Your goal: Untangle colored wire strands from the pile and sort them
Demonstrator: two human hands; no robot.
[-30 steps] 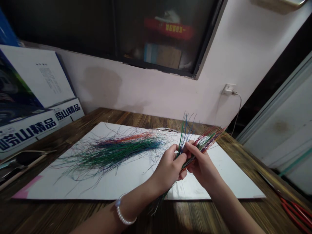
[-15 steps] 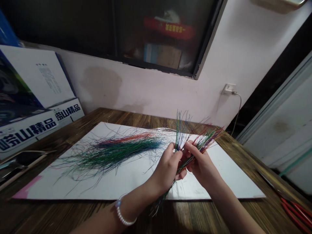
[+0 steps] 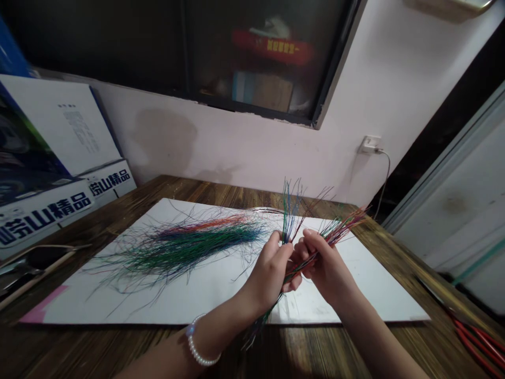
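Observation:
My left hand is closed around a bundle of thin coloured wires, green and blue ones standing up between thumb and fingers. The lower ends hang below that hand past the board's front edge. Close beside it, my right hand is closed on the other part of the bundle, whose red, purple and green ends fan out to the right. Its thumb lies along the top of the wires. To the left, a loose pile of green, blue, purple and orange wires rests on a white board.
Red-handled scissors lie at the right on the wooden table. A dark tool with a pale handle is at the left edge, near printed boxes. Behind stands a wall with a socket and plugged-in cable.
The wire ends at my right hand have shifted slightly to the right and lower. Some red strands between the hands have moved. Both hands stay in nearly the same place.

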